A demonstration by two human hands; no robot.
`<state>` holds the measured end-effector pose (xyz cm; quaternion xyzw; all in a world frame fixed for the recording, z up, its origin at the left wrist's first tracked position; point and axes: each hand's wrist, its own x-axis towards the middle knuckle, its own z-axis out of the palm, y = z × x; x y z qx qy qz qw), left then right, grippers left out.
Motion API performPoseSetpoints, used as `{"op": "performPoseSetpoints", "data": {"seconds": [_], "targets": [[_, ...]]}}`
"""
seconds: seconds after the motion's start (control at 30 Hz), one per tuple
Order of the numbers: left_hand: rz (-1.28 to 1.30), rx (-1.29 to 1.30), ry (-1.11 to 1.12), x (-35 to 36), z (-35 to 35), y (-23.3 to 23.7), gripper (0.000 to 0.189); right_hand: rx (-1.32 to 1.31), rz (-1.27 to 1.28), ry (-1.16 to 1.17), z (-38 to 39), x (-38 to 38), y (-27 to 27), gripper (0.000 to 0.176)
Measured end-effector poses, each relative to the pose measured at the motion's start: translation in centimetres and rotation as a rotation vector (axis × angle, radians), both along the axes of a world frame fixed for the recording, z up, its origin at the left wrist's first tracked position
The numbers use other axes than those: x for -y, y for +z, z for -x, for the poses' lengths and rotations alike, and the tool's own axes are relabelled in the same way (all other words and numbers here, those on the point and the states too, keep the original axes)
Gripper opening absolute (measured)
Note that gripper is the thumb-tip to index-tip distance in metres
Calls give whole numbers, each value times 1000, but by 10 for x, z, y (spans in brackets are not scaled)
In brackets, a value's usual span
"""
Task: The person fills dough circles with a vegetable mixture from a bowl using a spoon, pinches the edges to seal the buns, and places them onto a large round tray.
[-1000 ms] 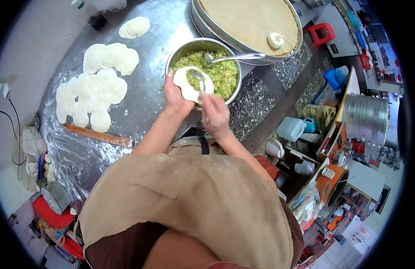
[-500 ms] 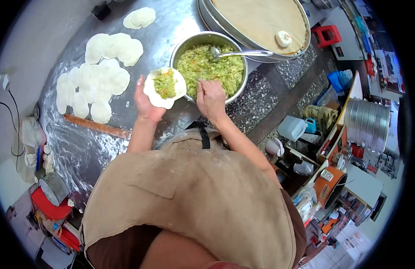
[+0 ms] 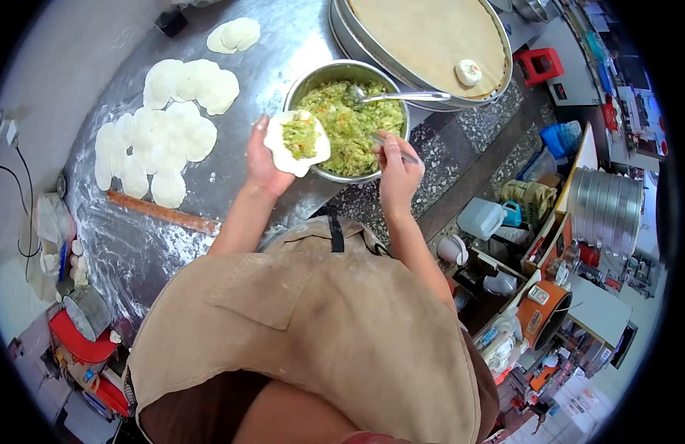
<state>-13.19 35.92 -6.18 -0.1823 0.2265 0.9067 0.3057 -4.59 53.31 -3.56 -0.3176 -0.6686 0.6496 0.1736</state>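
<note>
My left hand (image 3: 267,159) cradles a round dough wrapper (image 3: 318,157) on its palm and fingers, by the near-left rim of the steel bowl (image 3: 292,80). A mound of chopped green filling (image 3: 299,139) with orange bits lies in the middle of the wrapper. Over the bowl's near-right rim, my right hand (image 3: 402,176) grips a thin metal utensil (image 3: 407,157), its tip down in the filling and its working end hidden. More green filling (image 3: 350,122) covers the inside of the bowl. A metal spoon (image 3: 402,96) rests in it, handle across the far rim.
Flattened dough wrappers (image 3: 161,137) lie overlapping at left, with smaller groups beyond. A wooden rolling pin (image 3: 161,213) lies nearer me on the floured metal table (image 3: 113,251). One filled bun (image 3: 468,72) sits on the lined steamer tray (image 3: 424,37). Shelves and containers stand at right.
My right hand has moved right and lifted, now showing the metal utensil between its fingers. My left hand has shifted right with the filled wrapper, closer against the bowl.
</note>
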Motion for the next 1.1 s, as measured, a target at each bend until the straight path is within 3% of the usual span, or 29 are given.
{"op": "performPoseSetpoints", "data": {"seconds": [0.07,0.17,0.27,0.4,0.63,0.9,1.1], "targets": [[-40,9,-33,-17,1,4,55,-147,-148,-32,-10,11,14,24],[-96,16,-87,-38,-2,17,52,-321,-886,83,-23,15,-6,22],[-102,47,-105,-53,3,17,52,-466,-1169,246,-30,16,-34,33],[-29,56,-87,-63,6,23,52,-504,-1317,283,-29,13,-48,31],[-18,57,-118,-51,13,16,55,-455,-1213,147,-35,11,-25,31],[-43,86,-78,-33,27,21,59,-478,-1401,370,-43,-9,-36,31],[49,56,-152,-17,30,23,59,-504,-1459,367,-26,-20,-16,30]]}}
